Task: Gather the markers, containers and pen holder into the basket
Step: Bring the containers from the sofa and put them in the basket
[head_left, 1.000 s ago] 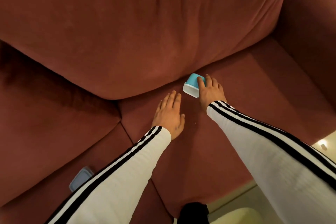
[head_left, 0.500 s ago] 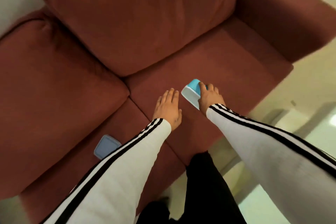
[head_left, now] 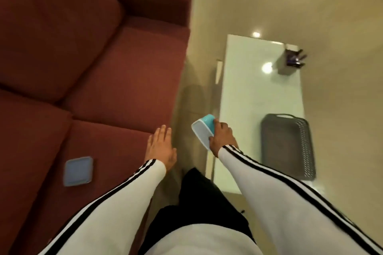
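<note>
My right hand [head_left: 221, 137] grips a teal container with a pale lid [head_left: 204, 130], held in the air between the sofa and the glass table's near-left edge. My left hand [head_left: 160, 147] is flat with straight fingers over the front edge of the sofa seat and holds nothing. A grey-blue square container [head_left: 77, 171] lies on the sofa seat at the left. The dark grey slotted basket [head_left: 288, 147] stands on the table, to the right of my right hand. A dark pen holder with markers [head_left: 293, 60] sits at the table's far right corner, blurred.
The red sofa [head_left: 83, 68] fills the left side, its armrest at the top. The white glass table [head_left: 259, 93] stands to the right on a glossy beige floor [head_left: 342, 27]. A narrow gap of floor separates sofa and table; my dark trousers show below.
My right hand has lifted the teal container off the sofa seat and carried it right towards the table. The view has swung right, bringing the table, basket and pen holder into sight.
</note>
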